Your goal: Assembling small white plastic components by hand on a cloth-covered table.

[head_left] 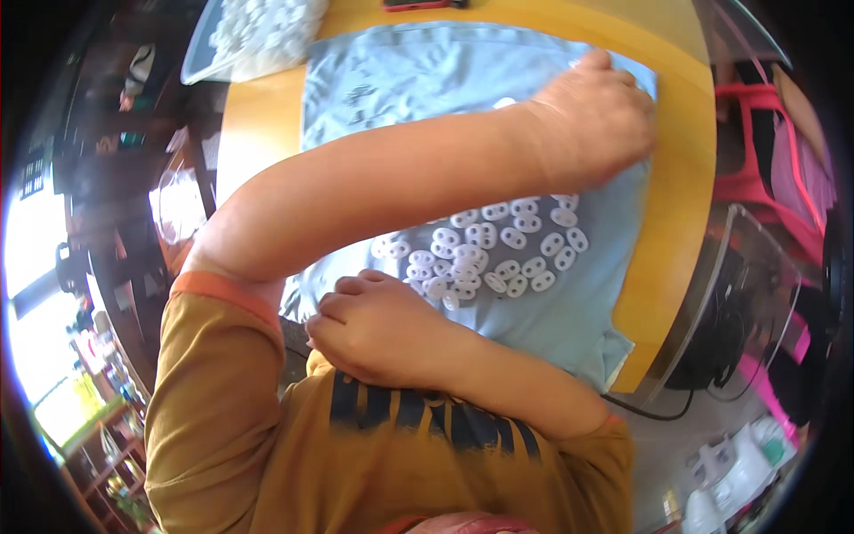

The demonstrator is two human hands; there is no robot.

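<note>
My left arm reaches across a light blue cloth (391, 62) to its far right part. There my left hand (594, 120) is closed with the fingers curled under, and what they hold, if anything, is hidden. My right hand (382, 329) is also closed, close to my body by the cloth's near left edge, its fingertips out of sight. Between my two arms lie several small white oval pieces (511, 238) with two dark holes each, loosely spread and partly heaped. My left forearm covers some of them. Another white piece (504, 103) shows just beyond that forearm.
A clear bin (200, 53) full of white pieces stands at the far left of the yellow table (680, 178). A red and black object (418, 4) lies at the far edge. Right of the table are a pink chair (743, 178) and a clear container (712, 303) with dark contents.
</note>
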